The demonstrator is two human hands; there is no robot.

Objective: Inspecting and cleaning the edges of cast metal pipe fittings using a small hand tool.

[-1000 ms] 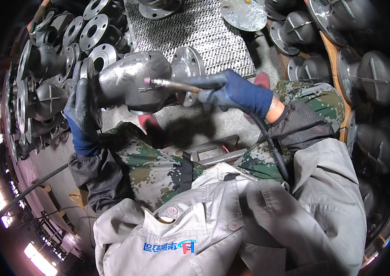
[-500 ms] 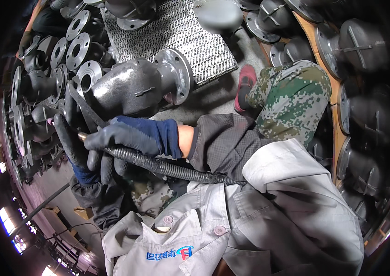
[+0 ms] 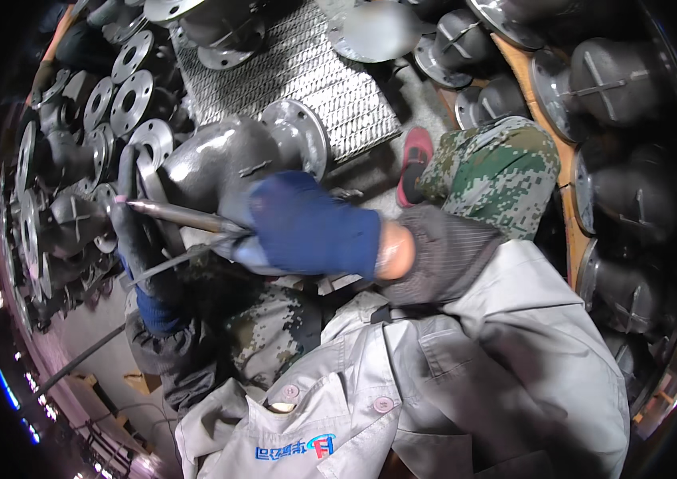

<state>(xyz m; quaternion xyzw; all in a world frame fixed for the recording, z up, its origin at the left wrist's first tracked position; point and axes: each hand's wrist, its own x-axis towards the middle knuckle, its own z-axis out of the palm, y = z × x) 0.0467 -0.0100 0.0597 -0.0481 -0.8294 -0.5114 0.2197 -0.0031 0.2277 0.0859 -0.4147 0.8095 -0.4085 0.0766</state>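
Observation:
My right hand [image 3: 298, 223], in a blue and dark glove and smeared by motion, grips a slim die grinder [image 3: 183, 214] with a small pink tip [image 3: 120, 199]. The tool points left across the end of a large grey flanged valve body [image 3: 219, 160]. My left hand [image 3: 137, 247], gloved in black with a blue cuff, is at the valve body's near left end. One long finger there stretches upward; the others are mostly hidden. A thin grey rod [image 3: 171, 265] slants between the two hands; I cannot tell what it belongs to.
Several flanged castings [image 3: 132, 100] crowd the left side. More stand along a wooden edge [image 3: 570, 191] at right. A patterned metal plate [image 3: 298, 68] lies beyond the valve body. My leg in camouflage trousers [image 3: 506, 172] and a red shoe [image 3: 416, 156] are at right centre.
My right hand has moved right and turned, so the grinder's shaft now shows in full. The corrugated hose seen below the hand before is out of sight. The pink tip has shifted slightly right.

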